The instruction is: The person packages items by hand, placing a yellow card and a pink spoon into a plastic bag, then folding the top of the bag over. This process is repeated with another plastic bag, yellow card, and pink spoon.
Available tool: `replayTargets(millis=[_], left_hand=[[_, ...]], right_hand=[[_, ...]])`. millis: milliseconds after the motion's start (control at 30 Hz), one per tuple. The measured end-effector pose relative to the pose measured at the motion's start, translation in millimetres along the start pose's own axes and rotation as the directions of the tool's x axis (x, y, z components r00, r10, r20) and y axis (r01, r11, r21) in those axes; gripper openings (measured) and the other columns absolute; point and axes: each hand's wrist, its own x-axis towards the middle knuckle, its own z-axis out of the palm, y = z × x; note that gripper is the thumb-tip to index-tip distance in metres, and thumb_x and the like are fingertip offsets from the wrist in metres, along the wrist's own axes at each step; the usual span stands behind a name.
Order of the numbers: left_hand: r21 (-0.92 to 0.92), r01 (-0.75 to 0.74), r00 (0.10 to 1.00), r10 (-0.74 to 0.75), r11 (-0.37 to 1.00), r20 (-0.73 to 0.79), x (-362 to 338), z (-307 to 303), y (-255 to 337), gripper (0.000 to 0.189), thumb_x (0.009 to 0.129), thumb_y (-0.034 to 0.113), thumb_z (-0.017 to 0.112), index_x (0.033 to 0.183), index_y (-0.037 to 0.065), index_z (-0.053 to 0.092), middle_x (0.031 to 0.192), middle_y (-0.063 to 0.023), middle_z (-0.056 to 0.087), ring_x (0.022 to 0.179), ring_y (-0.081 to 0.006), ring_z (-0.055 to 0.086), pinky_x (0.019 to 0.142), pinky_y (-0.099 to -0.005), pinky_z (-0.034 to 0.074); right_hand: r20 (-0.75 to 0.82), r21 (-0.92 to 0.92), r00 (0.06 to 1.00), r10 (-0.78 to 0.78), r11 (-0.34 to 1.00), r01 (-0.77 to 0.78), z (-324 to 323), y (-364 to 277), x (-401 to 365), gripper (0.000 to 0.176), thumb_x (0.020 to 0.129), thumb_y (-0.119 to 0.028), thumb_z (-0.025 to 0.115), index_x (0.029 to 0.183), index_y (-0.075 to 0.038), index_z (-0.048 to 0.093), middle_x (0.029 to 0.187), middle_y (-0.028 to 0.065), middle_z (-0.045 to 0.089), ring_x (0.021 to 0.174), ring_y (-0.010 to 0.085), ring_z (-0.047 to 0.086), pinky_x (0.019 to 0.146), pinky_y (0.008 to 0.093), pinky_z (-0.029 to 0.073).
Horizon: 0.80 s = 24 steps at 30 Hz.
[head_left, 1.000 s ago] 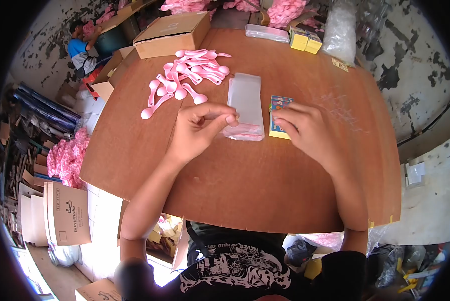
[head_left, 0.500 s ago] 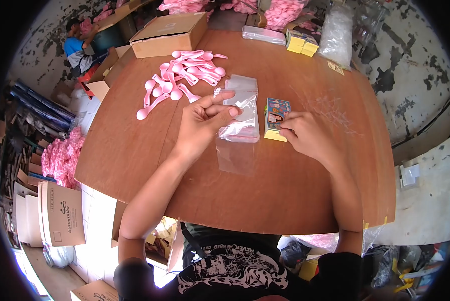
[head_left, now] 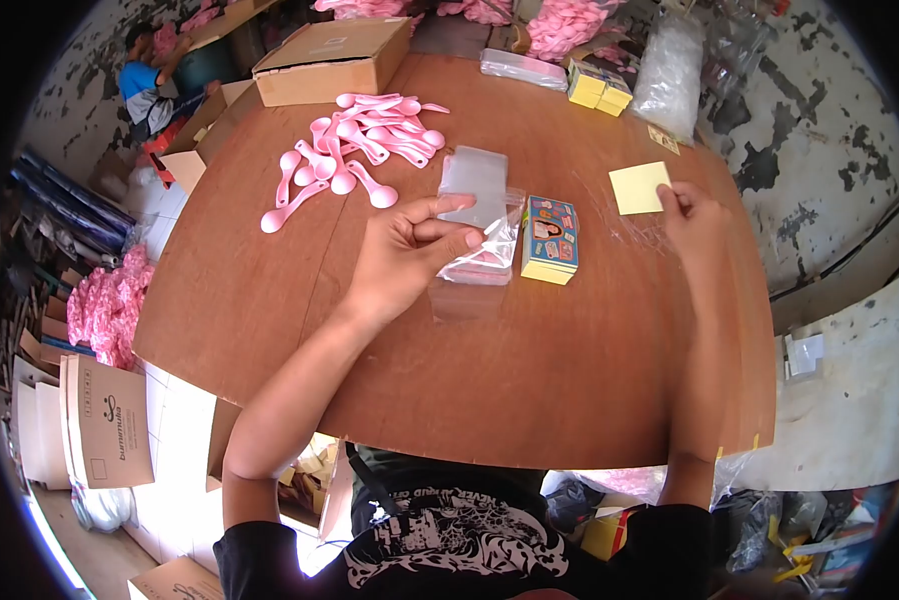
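Filling most of the view, a broad brown wooden table (head_left: 539, 400) carries a closed, rectangular brown cardboard box (head_left: 331, 62) at its far left. Nearer lies a loose heap of glossy pink plastic spoons (head_left: 341, 180), left of a flat stack of clear plastic bags (head_left: 475, 175). The person's bare left hand (head_left: 406, 247) is over the near part of that stack; the bare right hand (head_left: 693, 214) is well apart to the right. Between them, just beside the stack, sits a neat yellow-sided block of blue-topped printed cards (head_left: 549, 250), whose single pieces would probably slide off readily if taken by an edge. Thumb and fingers of the left hand pinch a crinkled, transparent film bag (head_left: 504, 232), likely very light, limp and slippery, easily creased, and best gripped at an edge. The right hand's thumb and fingertips are closed on the right edge of a square, pale yellow paper card (head_left: 637, 188), probably light, fairly stiff, prone to bent corners; an edge hold suits it.
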Motion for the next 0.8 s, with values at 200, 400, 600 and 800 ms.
replayTargets(millis=[200, 400, 600, 800], left_hand=[[0.039, 0.067, 0.994, -0.070, 0.997, 0.080, -5, 8, -7, 0.041, 0.086, 0.002, 0.071, 0.124, -0.004, 0.058, 0.099, -0.0121, 0.073, 0.086, -0.0072, 0.066, 0.076, -0.0198, 0.052], [0.062, 0.077, 0.974, -0.088, 0.995, 0.206, -9, 17, -13, 0.045, 0.086, 0.003, 0.071, 0.128, -0.003, 0.057, 0.099, -0.0122, 0.073, 0.087, -0.0065, 0.065, 0.075, -0.0218, 0.052], [-0.032, 0.050, 0.959, -0.039, 0.998, 0.280, -11, 17, -14, 0.044, 0.086, 0.000, 0.069, 0.128, -0.005, 0.055, 0.105, -0.0117, 0.071, 0.092, -0.0093, 0.066, 0.079, -0.0225, 0.053], [-0.011, 0.092, 0.909, -0.080, 0.996, 0.408, -15, 19, -6, 0.039, 0.087, 0.004, 0.069, 0.124, -0.004, 0.058, 0.101, -0.0103, 0.072, 0.089, -0.0088, 0.065, 0.078, -0.0235, 0.053]], right_hand=[[0.195, 0.585, 0.973, 0.125, 0.781, -0.218, -30, -35, 1, 0.020, 0.092, -0.017, 0.066, 0.096, 0.002, 0.071, 0.078, 0.0025, 0.068, 0.062, 0.0065, 0.058, 0.055, 0.0224, 0.045], [0.307, 0.727, 0.945, -0.111, 0.669, -0.157, -44, -95, -26, 0.017, 0.091, -0.012, 0.066, 0.095, 0.004, 0.069, 0.081, 0.0053, 0.068, 0.065, 0.0081, 0.060, 0.057, 0.0214, 0.047], [0.308, 0.676, 0.913, -0.266, 0.737, -0.014, -40, -94, -29, 0.013, 0.090, -0.008, 0.066, 0.091, 0.005, 0.067, 0.075, 0.0067, 0.066, 0.063, 0.0070, 0.057, 0.055, 0.0221, 0.045], [0.552, 0.612, 0.777, -0.303, 0.780, -0.130, -42, -99, -33, 0.010, 0.089, -0.007, 0.066, 0.089, 0.003, 0.067, 0.075, 0.0054, 0.066, 0.066, 0.0067, 0.059, 0.056, 0.0214, 0.043]])
